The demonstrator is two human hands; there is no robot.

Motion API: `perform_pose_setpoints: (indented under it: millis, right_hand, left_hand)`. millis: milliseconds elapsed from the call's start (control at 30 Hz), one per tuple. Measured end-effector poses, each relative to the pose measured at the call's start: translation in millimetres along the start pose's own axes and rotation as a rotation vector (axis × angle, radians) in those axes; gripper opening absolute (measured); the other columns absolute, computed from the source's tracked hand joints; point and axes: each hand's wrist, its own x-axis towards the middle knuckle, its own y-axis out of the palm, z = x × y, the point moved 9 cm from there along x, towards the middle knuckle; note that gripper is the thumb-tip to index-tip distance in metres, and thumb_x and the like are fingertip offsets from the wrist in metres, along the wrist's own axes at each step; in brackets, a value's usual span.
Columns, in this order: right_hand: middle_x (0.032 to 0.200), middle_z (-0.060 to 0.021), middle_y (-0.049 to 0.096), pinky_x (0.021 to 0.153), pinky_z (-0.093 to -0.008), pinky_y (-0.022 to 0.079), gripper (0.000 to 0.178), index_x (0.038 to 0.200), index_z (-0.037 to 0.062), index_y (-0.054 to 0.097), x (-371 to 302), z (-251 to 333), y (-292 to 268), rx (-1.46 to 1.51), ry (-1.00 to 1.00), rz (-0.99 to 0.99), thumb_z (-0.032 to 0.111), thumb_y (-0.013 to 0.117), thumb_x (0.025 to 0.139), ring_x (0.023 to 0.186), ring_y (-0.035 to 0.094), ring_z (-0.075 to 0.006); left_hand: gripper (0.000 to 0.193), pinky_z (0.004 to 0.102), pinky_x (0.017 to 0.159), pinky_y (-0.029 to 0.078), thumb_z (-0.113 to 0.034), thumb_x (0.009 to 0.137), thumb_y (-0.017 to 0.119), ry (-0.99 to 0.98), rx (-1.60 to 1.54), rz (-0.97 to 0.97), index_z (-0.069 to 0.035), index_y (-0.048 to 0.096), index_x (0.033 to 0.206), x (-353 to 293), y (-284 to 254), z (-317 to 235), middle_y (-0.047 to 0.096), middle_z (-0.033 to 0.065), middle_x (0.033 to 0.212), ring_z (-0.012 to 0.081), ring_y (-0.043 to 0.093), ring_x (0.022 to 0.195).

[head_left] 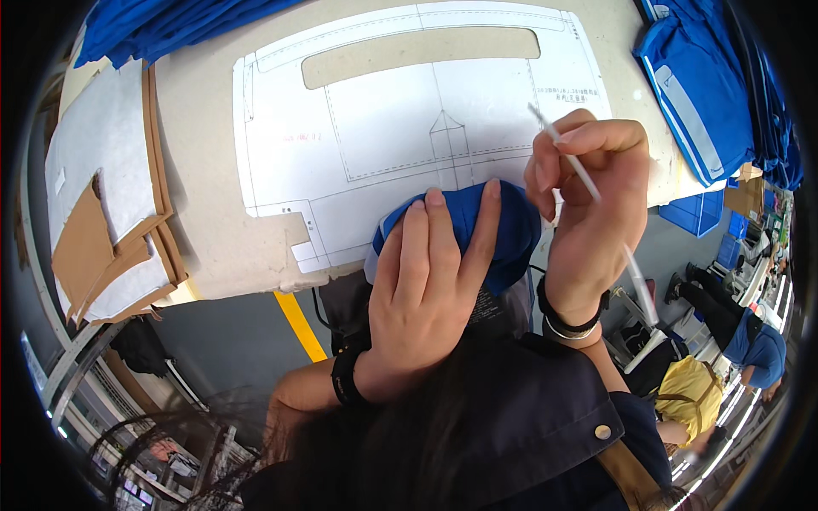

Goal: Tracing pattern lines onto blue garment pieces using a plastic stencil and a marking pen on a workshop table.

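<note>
- Head view: a blue cloth piece (521,220) is lying across the near edge of a white paper pattern (281,170), which is covering much of a pale table (204,128).
- Left hand (426,294) is pressing the cloth at the pattern's near edge, its fingers lying fanned and nearly straight, clasping nothing.
- Right hand (588,247) is pinching a slim white pen (583,176) between thumb and fingers near the pattern's right side; the tip is pointing over the pattern, away from the cloth.
- By the look of it, the worker is steadying and aligning the cloth, the pen waiting in reserve.
- The next move is probably calling for flat, firm left fingers and a pen tip turned down toward the cloth.
- Beyond the pattern's far left corner, a blue fabric pile (187,25) is lying; a blue garment (682,111) is resting to its right, cardboard (77,230) to its left.
</note>
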Motion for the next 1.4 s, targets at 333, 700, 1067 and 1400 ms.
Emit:
perform_pose_setpoints:
  millis: [333,700,1067,1400]
  right_hand:
    - [0.049,0.0003,0.048,0.042,-0.0206,0.026,0.038,0.054,0.0031,0.054,7,-15,18,-0.188,0.059,-0.040,0.013,0.072,0.086,0.046,0.037,-0.0027]
    - [0.042,0.0022,0.042,0.038,-0.0215,0.026,0.037,0.051,0.0035,0.051,4,-11,17,-0.491,-0.095,-0.104,0.006,0.072,0.082,0.039,0.033,-0.0023]
    - [0.051,-0.0004,0.055,0.046,-0.0188,0.035,0.034,0.056,0.0006,0.053,5,-13,23,-0.591,-0.037,-0.017,0.004,0.067,0.087,0.046,0.048,-0.0033]
    - [0.052,-0.0003,0.055,0.047,-0.0189,0.036,0.034,0.056,0.0000,0.054,5,-12,26,-0.618,-0.047,0.000,0.004,0.066,0.087,0.047,0.049,-0.0036]
  left_hand:
    - [0.032,0.0311,0.087,0.052,-0.011,0.092,0.050,-0.045,-0.079,-0.011,-0.019,0.066,0.119,-1,6,4,0.055,0.0134,0.124,0.0253,0.051,0.115]
    - [0.025,0.0290,0.086,0.051,-0.011,0.091,0.055,-0.119,-0.138,-0.040,-0.019,0.070,0.110,0,5,7,0.057,0.0107,0.121,0.0234,0.052,0.113]
    - [0.023,0.0281,0.085,0.051,-0.011,0.090,0.056,-0.122,-0.080,-0.059,-0.020,0.071,0.105,1,4,6,0.058,0.0090,0.118,0.0216,0.054,0.111]
    - [0.020,0.0280,0.084,0.052,-0.010,0.090,0.058,-0.128,-0.107,-0.053,-0.019,0.071,0.103,2,4,7,0.058,0.0090,0.117,0.0221,0.054,0.111]
